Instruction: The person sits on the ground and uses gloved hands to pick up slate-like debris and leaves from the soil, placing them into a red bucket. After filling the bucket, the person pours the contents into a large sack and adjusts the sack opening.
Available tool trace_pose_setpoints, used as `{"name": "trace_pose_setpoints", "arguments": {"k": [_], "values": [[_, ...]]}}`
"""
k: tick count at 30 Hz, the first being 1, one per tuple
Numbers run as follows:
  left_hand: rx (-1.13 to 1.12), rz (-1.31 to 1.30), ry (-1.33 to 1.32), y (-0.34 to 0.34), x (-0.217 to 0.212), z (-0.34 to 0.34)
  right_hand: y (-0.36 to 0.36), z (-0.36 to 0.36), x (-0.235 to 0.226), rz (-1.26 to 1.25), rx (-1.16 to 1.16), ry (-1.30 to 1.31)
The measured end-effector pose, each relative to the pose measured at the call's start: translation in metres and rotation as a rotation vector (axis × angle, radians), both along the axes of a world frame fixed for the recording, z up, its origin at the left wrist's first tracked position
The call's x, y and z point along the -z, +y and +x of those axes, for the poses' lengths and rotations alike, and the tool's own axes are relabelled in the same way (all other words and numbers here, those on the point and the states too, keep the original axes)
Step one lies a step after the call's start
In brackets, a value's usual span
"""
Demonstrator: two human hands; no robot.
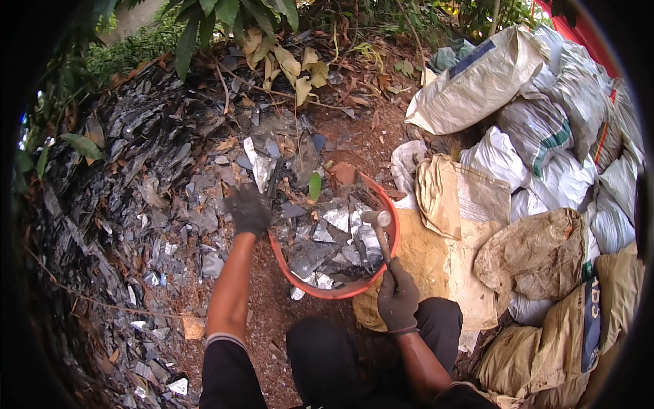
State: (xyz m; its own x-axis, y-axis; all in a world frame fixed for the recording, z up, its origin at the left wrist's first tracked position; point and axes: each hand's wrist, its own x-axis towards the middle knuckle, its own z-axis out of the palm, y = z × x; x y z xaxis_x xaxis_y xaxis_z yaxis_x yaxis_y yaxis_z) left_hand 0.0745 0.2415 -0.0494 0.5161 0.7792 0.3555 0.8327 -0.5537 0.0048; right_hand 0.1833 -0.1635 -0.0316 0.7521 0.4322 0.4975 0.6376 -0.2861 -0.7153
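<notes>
Orange-red plastic is forming a tub (334,294) between the hands, containing dark and silvery shards (327,240), while the gloved right hand (398,296) is gripping a hammer (381,233) firmly by its handle across the right rim. The gloved left hand (247,210) is sitting just outside the left rim, its hold impossible to tell; shard handling is apparently proceeding, the next move calling for careful finger placement around sharp edges.
</notes>
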Motion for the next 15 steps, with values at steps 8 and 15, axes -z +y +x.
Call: {"name": "trace_pose_setpoints", "arguments": {"k": [8,15], "values": [[0.105,-0.361,0.002,0.000,-0.024,-0.021,-0.015,-0.006,0.031,-0.170,0.114,0.165],[0.401,-0.342,-0.390,-0.106,-0.007,0.015,-0.012,-0.005,0.027,-0.249,0.093,0.191]]}}
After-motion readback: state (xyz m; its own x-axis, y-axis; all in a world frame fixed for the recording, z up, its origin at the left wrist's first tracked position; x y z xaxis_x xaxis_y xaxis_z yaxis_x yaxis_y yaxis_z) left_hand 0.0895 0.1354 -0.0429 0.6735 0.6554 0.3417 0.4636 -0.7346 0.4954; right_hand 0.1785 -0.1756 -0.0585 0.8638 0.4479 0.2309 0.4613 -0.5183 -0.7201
